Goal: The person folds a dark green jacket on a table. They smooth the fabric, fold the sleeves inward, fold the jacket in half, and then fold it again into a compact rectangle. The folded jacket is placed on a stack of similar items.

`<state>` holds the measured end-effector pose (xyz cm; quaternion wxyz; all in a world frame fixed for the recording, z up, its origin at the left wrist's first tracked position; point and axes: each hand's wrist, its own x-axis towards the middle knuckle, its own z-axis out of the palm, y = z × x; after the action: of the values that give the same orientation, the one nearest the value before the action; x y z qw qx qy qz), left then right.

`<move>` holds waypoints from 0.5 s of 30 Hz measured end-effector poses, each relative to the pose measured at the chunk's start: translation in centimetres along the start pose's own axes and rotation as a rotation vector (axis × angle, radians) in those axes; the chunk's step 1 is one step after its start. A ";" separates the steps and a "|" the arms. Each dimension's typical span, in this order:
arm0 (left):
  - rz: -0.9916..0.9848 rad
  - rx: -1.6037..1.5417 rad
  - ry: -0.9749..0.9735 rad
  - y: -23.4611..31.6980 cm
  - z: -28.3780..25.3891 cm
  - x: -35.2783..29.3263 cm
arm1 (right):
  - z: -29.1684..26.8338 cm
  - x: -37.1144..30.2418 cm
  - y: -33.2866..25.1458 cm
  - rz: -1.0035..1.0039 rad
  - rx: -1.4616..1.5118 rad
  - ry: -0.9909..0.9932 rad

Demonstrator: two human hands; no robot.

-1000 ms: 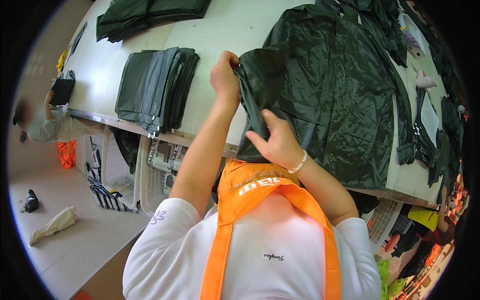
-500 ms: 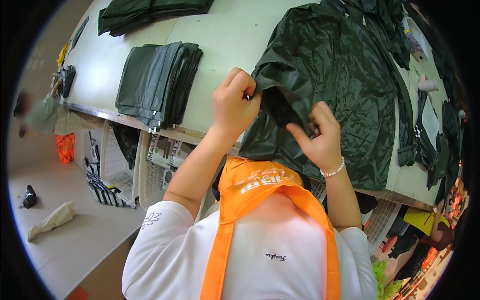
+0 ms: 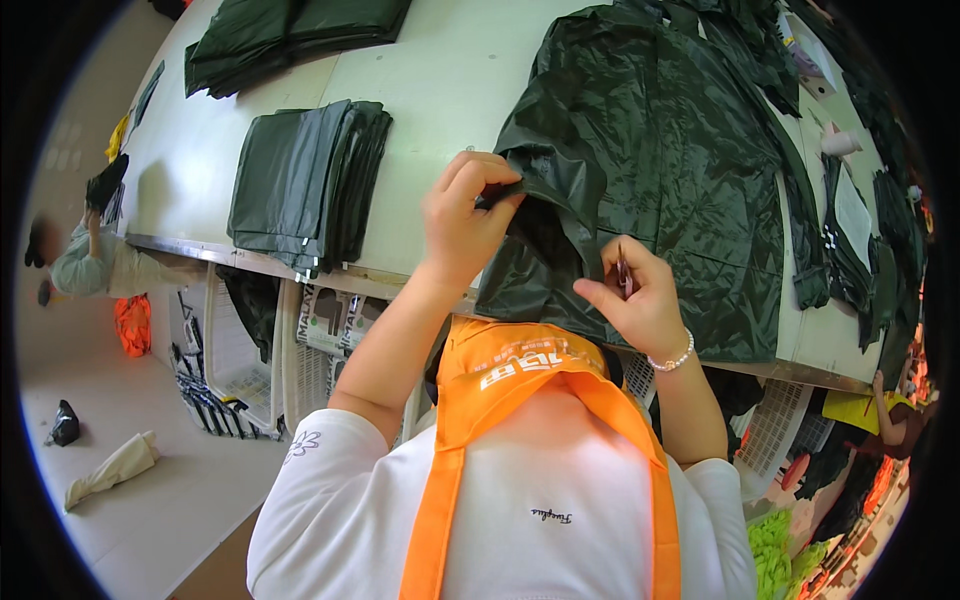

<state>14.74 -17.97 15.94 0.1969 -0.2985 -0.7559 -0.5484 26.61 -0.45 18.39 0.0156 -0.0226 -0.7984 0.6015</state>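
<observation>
Jacket (image 3: 680, 190) spread on table (image 3: 440, 90) | left hand (image 3: 465, 215) pinches bunched hem | right hand (image 3: 635, 300) closed on small tool beside it | fabric looks thin, limp, slippery; grip folded edges.

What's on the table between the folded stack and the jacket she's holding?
Nothing: in the head view, bare white table separates the folded stack from the jacket.
</observation>
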 end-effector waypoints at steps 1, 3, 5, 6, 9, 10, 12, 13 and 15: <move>0.038 -0.024 0.020 0.1 -0.4 0.2 | 0.2 -0.2 0.3 -0.065 -0.085 0.135; 0.123 0.003 -0.038 0.2 -0.7 0.1 | 0.0 -0.4 1.7 -0.122 -0.167 0.561; 0.174 0.036 -0.130 0.6 -0.8 -0.1 | -0.8 -0.3 2.3 -0.171 -0.181 0.667; 0.205 0.005 -0.131 0.7 -0.5 -0.2 | -1.1 -0.5 2.0 -0.104 -0.184 0.578; 0.239 -0.012 -0.164 0.6 -0.6 0.0 | -1.3 -1.3 0.8 -0.080 0.002 0.396; 0.255 -0.013 -0.177 0.7 -0.6 0.0 | -1.4 -1.5 0.3 -0.081 0.017 0.364; 0.289 -0.013 -0.204 0.9 -0.6 0.2 | -1.4 -1.5 -0.7 -0.067 -0.026 0.316; 0.291 -0.019 -0.217 0.9 -0.5 0.3 | -1.3 -1.4 -1.3 -0.051 -0.081 0.300; 0.295 -0.029 -0.243 0.9 -0.5 0.3 | -0.3 -1.2 -2.3 0.000 -0.083 0.189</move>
<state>15.10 -18.19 16.92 0.1781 -0.4731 -0.7143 -0.4840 27.80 -0.88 20.66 0.0897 -0.0797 -0.8177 0.5631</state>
